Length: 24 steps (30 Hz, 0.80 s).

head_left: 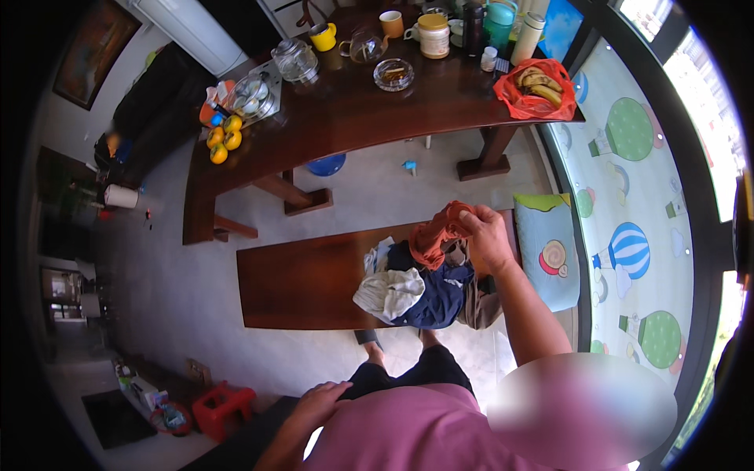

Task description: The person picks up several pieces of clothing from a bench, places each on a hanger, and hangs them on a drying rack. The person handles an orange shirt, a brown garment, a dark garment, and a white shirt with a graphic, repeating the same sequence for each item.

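Observation:
My right hand (490,242) pinches a rust-orange garment (430,242) and holds it up over a heap of clothes on the wooden bench. In the heap I see a navy garment (433,302), a whitish-grey one (390,293) and a brown one (481,304). The orange cloth hangs bunched from my fingers, its lower part against the pile, so its kind is unclear. By my waist at the lower left, my left hand (322,402) rests with its fingers stretched out and nothing in it.
The bench (294,279) lies before my legs, a blue cushion (547,255) at its right end. Beyond stands a dark wooden table (338,118) with persimmons (224,141), a glass ashtray (393,74), jars, cups and bananas in a red bag (525,100). A red stool (222,410) stands lower left.

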### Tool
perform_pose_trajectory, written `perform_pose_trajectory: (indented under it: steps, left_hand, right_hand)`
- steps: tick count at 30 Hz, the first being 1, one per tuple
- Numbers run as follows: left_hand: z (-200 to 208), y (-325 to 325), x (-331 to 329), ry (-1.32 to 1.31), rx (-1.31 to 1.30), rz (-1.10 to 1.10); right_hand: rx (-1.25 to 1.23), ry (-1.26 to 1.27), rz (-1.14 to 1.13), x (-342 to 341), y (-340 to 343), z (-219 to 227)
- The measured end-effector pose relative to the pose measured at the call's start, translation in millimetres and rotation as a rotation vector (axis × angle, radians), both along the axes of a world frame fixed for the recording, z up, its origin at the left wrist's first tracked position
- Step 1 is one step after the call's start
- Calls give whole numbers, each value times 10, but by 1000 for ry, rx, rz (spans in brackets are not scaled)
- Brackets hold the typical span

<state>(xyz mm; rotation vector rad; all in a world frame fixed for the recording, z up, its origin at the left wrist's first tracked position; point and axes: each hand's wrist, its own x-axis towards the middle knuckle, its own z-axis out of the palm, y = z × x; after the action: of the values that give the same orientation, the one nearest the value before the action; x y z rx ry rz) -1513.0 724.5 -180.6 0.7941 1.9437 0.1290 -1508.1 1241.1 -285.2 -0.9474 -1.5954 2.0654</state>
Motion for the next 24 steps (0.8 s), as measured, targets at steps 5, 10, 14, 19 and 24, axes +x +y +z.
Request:
perform_pose_trajectory:
  steps: [5,10,14,19,24]
  left_hand:
    - [-234,330,-445,11,94,-210]
    - [-117,658,-1072,161,113,-421]
    - [-5,952,-1415,214,306,-389]
    - [68,1474,-1338,-346,787,129]
    - [606,2052,-1079,-1239,714,517]
  right_hand:
    - [-69,122,-104,199,-200,1030]
    - [76,254,-160,542,-647,2022]
    - [212,395,-213,729,-1044,3096]
    - [624,518,-334,978,-1875,3984]
    - [792,738,-684,1938,-2811,4032]
